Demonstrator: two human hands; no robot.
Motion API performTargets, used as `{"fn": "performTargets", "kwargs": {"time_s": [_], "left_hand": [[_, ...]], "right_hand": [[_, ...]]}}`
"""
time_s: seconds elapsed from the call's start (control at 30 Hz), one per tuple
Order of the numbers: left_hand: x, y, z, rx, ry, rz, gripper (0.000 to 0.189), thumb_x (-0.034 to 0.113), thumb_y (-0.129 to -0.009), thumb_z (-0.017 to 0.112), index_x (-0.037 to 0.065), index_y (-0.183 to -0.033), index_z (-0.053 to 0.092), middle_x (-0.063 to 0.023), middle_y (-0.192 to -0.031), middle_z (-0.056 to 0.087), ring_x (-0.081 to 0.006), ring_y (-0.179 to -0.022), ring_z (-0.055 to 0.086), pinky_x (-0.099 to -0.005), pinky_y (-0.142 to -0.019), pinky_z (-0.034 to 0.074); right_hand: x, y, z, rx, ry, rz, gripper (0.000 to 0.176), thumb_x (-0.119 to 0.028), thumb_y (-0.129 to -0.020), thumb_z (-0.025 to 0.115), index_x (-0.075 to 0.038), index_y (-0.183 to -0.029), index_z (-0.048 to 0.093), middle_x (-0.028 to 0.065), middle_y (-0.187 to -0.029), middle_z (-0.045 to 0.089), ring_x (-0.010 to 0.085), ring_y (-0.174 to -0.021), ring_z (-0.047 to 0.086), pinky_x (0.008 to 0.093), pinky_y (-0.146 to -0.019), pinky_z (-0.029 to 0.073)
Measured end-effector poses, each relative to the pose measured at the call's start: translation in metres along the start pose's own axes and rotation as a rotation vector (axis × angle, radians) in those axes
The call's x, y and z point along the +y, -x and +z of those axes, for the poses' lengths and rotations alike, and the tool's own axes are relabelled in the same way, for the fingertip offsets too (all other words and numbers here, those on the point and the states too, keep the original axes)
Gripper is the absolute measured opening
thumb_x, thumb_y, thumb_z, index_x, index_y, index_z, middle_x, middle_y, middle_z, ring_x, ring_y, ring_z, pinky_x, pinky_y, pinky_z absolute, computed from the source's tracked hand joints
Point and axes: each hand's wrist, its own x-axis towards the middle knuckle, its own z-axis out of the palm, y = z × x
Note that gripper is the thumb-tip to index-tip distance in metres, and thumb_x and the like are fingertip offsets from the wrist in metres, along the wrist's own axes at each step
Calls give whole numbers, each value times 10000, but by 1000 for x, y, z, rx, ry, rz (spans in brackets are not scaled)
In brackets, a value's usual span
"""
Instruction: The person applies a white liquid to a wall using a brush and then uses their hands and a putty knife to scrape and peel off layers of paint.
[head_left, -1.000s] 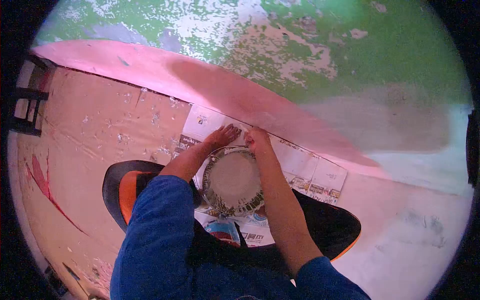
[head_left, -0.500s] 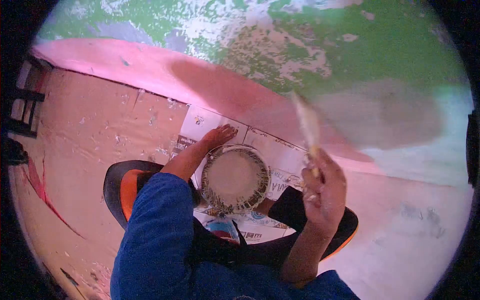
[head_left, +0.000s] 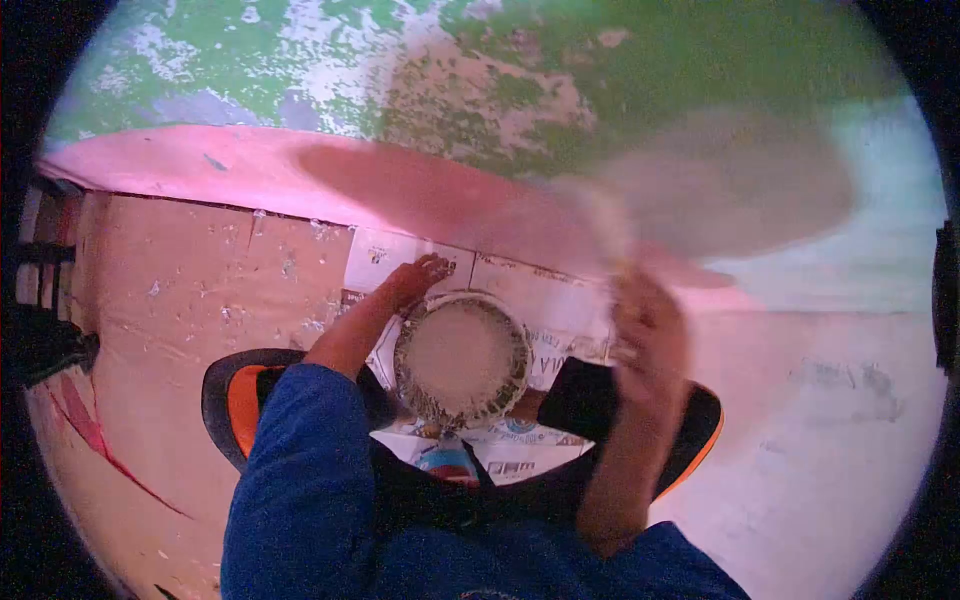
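My right hand [head_left: 650, 345] is closed around a paintbrush [head_left: 608, 225], raised in front of the wall. Motion smears the pale bristles, which overlap the pink band [head_left: 220, 158] along the wall's foot. Between my feet stands a round bucket [head_left: 516, 395], its rim crusted with drips, full of thick greyish paint [head_left: 460, 345]. At the bucket's far left side, my left hand [head_left: 415, 278] rests with its fingers stretched out over printed cardboard [head_left: 540, 288].
Above the pink band the wall [head_left: 690, 90] is patchy green and white, paler at the right. A black-and-orange chair-like edge [head_left: 237, 400] shows left of my legs. Dark furniture [head_left: 45, 345] stands far left. Paint flecks dot the brown floor covering [head_left: 190, 260].
The view has shifted, so the bucket and floor appear slightly further left. My right hand and the brush have moved along the wall, now more blurred. My left hand stays by the bucket.
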Motion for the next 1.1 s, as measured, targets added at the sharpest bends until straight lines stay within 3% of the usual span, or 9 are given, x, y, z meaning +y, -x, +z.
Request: {"fn": "performTargets", "kwargs": {"time_s": [0.13, 0.23, 0.33, 0.43, 0.47, 0.63, 0.87, 1.03, 1.1], "left_hand": [[-10, -4, 14, 50, -75, 69, 560, 93, -724, 498, 191, -1248, 323, -39, -1320, 265, -255, -1205, 263, -337, -813, 460], [3, -10, -12, -117, -101, 8, 541, 109, -737, 487, 173, -1249, 324, -44, -1322, 255, -272, -1210, 247, -328, -854, 434], [-3, -10, -5, -95, -80, 17, 534, 126, -743, 493, 174, -1248, 326, -38, -1316, 267, -260, -1203, 258, -350, -901, 392], [3, -10, -21, -115, 34, -34, 530, 127, -737, 497, 183, -1240, 338, -37, -1305, 285, -254, -1194, 272, -348, -897, 396], [1, -11, -21, -112, 33, -36, 530, 127, -737, 497, 183, -1240, 338, -37, -1305, 285, -254, -1194, 272, -348, -897, 396], [-5, -10, -14, -56, 21, -4, 543, 125, -719, 528, 188, -1229, 352, -39, -1287, 305, -248, -1182, 285, -354, -880, 408], [-9, -11, -30, -118, 132, 48, 512, 155, -729, 544, 161, -1214, 379, -60, -1275, 329, -241, -1171, 300, -367, -889, 389], [-40, -35, -28, -271, 314, 77, 348, 194, -784, 460, 109, -1121, 482, -106, -1190, 440, -235, -1098, 403, -373, -899, 359], [-33, -31, -69, -266, 193, 95, 314, 192, -788, 438, 99, -1078, 513, -105, -1159, 467, -242, -1059, 437, -368, -887, 367]], "right_hand": [[-32, 35, -19, -16, 184, 123, 187, -193, -805, 500, -9, -838, 510, 2, -604, 476, 49, -399, 356, 173, -308, 248], [65, -36, -66, -303, 482, 260, 194, -212, -784, 538, -36, -709, 508, 0, -557, 464, 70, -406, 375, 191, -328, 272], [167, -108, -79, -212, 92, 543, 155, -142, -807, 493, -18, -713, 495, 28, -593, 471, 65, -416, 393, 162, -315, 263], [252, -172, -90, -138, -33, 565, 181, -145, -811, 484, -31, -672, 468, 25, -548, 439, 67, -375, 341, 168, -307, 248], [290, -212, -101, -358, 59, 387, 173, -136, -804, 489, -26, -673, 466, 30, -543, 434, 70, -372, 335, 166, -308, 253], [166, -155, -36, -129, -51, 583, 146, -111, -790, 479, -19, -678, 463, 18, -549, 407, 50, -372, 315, 142, -294, 241], [-80, 8, -63, -112, 195, 105, 247, -201, -806, 481, 5, -936, 526, -28, -596, 435, 12, -381, 294, 152, -299, 202], [-68, 57, -98, 157, 686, -144, 250, -157, -792, 463, 7, -963, 544, 33, -678, 518, 87, -508, 461, 202, -430, 403], [-24, 35, -114, -208, 1123, -286, 257, -198, -779, 469, 17, -894, 552, 152, -760, 554, 227, -652, 533, 330, -603, 431]]}}
